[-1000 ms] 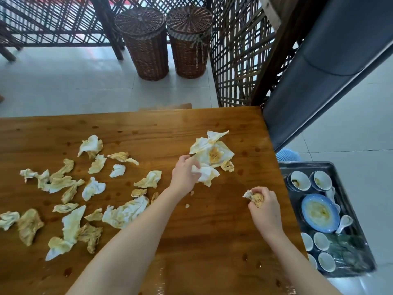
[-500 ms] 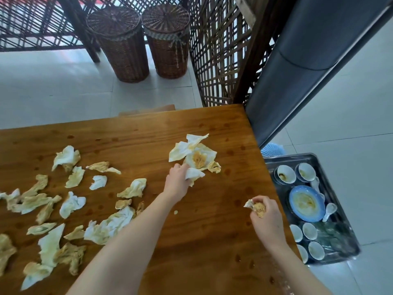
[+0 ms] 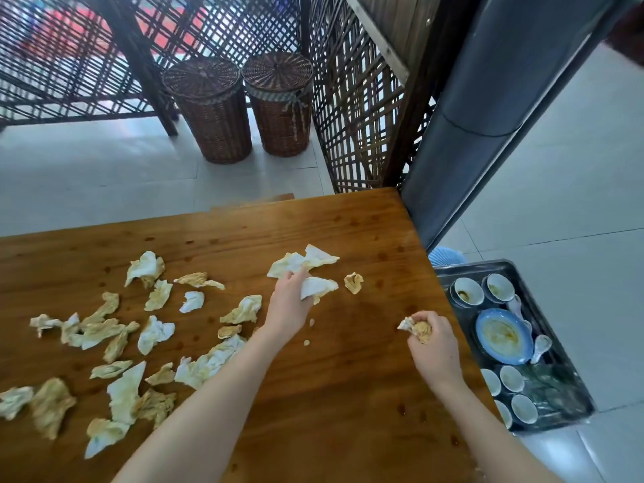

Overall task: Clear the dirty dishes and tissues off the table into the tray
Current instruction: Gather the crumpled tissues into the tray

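The left grip [image 3: 289, 305] pinches a white tissue [image 3: 319, 285] on the desk [image 3: 348, 395], the right grip [image 3: 434, 346] is curled round a stained wad [image 3: 416, 327] near the tray [image 3: 481, 264] at right, and the loose tissues [image 3: 153, 334] at left look light, soft and greasy, best bunched by their middles.

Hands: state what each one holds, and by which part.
The left hand grips a white tissue by its bunched near end. The right hand clutches a crumpled stained tissue wad around its lower part; the top pokes out.

Left fingers [image 3: 292, 278] part-hidden under tissue [image 3: 319, 286]; table [image 3: 348, 395] (forearms [image 3: 209, 406] too) cut off below.
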Tool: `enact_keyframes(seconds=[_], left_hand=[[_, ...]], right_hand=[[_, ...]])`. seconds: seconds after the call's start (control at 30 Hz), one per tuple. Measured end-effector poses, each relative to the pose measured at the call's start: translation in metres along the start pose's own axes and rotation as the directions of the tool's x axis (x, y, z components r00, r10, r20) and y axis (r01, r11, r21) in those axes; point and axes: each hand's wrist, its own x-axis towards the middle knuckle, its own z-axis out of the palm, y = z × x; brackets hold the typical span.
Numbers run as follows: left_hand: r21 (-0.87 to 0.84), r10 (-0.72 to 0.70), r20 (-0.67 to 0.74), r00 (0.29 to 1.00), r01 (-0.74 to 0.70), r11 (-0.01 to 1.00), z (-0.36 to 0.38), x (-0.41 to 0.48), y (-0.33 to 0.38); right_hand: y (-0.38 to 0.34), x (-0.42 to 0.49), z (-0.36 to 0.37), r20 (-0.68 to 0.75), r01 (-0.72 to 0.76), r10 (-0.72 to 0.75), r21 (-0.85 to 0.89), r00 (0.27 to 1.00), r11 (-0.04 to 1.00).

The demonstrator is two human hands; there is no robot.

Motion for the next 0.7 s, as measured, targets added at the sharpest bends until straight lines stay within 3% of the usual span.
enact_keyframes(seconds=[0.27, 0.7], left_hand=[[0.077, -0.019, 0.099, 0.995, 0.012, 0.997, -0.003, -0.018, -0.009], [0.019, -0.044, 0.138, 0.99, 0.041, 0.999, 0.013, 0.025, -0.003]], right_hand=[[0.001, -0.016, -0.005, -0.002, 0.006, -0.006, 0.013, 1.0, 1.0], [0.035, -0.012, -0.016, -0.042, -0.058, 0.059, 0.012, 0.997, 0.998]])
